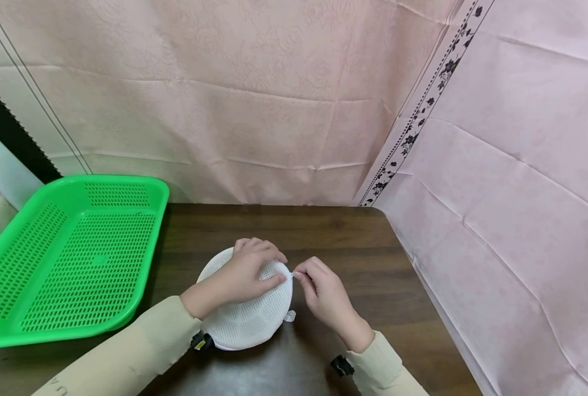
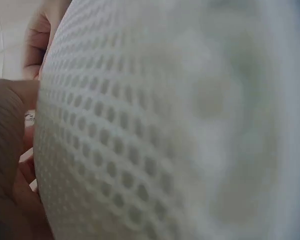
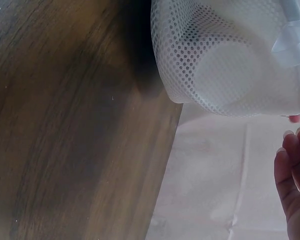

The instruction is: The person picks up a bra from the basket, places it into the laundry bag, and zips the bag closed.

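A round white mesh laundry bag [image 1: 249,324] stands on the brown table. My left hand [image 1: 246,272] lies over its top and grips it, fingers bent towards the far edge and thumb near the right rim. At that rim my right hand [image 1: 325,291] pinches a small white tab, perhaps the zipper pull, between thumb and forefinger. A pale loop [image 1: 290,316] sticks out lower on the bag's edge. In the left wrist view the mesh [image 2: 110,115] fills most of the picture. The right wrist view shows the bag's side [image 3: 180,55], with a paler round patch in it.
A large green plastic basket [image 1: 161,203] with slotted walls stands to the left of the bag. The wooden table [image 1: 373,247] ends at a pink patterned cloth [image 1: 274,126] behind and at a similar cloth on the right. Black cameras sit at both wrists.
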A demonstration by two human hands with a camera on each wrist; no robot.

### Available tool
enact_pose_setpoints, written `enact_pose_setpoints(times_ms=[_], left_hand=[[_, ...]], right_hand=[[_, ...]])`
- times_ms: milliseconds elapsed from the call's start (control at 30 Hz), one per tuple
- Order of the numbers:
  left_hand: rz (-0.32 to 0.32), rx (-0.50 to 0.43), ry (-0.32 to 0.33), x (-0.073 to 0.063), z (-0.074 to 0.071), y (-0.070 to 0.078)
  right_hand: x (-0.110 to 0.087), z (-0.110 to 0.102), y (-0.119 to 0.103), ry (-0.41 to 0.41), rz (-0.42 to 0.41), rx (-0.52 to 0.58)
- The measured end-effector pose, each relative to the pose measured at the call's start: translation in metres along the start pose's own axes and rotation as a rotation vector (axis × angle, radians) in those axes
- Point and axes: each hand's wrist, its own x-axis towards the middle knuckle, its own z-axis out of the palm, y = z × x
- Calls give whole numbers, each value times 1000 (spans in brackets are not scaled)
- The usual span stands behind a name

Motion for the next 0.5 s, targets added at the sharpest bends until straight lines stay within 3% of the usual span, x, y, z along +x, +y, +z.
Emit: enact_pose_setpoints(times_ms=[200, 500], left_hand=[[-18, -11, -6, -2, 9, -4], [-5, 0, 9, -3, 11, -9]], right_hand=[[0, 1, 1, -17, -9, -2], [2, 2, 0, -7, -24, 2]])
